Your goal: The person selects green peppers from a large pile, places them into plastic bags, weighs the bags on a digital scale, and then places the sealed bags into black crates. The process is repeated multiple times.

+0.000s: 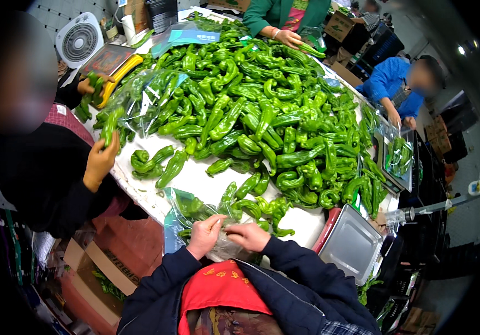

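At the near edge of the table, a clear plastic bag (226,249) with green peppers inside lies with its gathered end toward me. My left hand (204,237) pinches the film of that bag, thumb and fingers pressed together. Close beside it, my right hand (249,237) is closed on the same gathered film, its fingers curled. Just beyond my hands, loose long green peppers (249,185) lie on the white tabletop (198,180). The large pile of green peppers (240,120) spreads across the table behind them.
A scale with a metal tray (351,243) stands right of my right arm. Co-workers handle peppers at the left, far side and right, where another scale (396,159) holds a bagged portion. An open cardboard box (97,279) sits low at the left; a white fan (79,40) stands far left.
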Motion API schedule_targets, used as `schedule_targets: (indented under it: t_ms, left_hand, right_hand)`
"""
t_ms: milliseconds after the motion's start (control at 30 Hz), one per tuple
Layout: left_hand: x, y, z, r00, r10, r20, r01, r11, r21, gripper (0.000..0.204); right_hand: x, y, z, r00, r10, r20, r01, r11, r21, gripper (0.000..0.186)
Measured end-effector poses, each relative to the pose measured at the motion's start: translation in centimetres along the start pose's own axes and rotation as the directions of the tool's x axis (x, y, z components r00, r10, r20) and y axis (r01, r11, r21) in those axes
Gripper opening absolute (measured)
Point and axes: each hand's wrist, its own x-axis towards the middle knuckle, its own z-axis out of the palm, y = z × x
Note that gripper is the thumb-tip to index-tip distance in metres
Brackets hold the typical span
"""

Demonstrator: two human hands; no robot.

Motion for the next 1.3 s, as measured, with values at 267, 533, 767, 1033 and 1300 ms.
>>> schedule_targets:
  t_ms: [267, 533, 767, 1033, 1300]
  left_hand:
    - [2.7, -1.0, 2.2, 0.994, 0.099, 0.052, -0.105, 0.986, 0.127, 0.016]
    - [2.4, -1.3, 1.9, 0.995, 0.037, 0.089, -0.049, 0.989, 0.140, 0.015]
    - [2.4, -1.3, 1.8, 0.993, 0.075, 0.093, -0.087, 0.988, 0.130, 0.015]
    - [2.5, -1.5, 1.9, 0.987, 0.148, 0.066, -0.155, 0.980, 0.126, 0.014]
    - [2.5, -1.1, 1.4, 0.992, 0.084, 0.090, -0.093, 0.991, 0.100, 0.014]
  right_hand:
    - [1.8, -1.0, -11.5, 0.812, -0.206, -0.546, -0.114, 0.862, -0.495, 0.018]
    - [9.5, -1.1, -14.4, 0.702, -0.217, -0.678, -0.215, 0.843, -0.493, 0.066]
    - [16.4, 2.4, -16.7, 0.603, -0.020, -0.797, -0.427, 0.837, -0.344, 0.085]
    - [12.8, 7.8, -20.4, 0.721, 0.066, -0.689, -0.176, 0.980, -0.090, 0.058]
    - [10.3, 2.6, -17.7, 0.638, 0.278, -0.718, 0.353, 0.723, 0.594, 0.052]
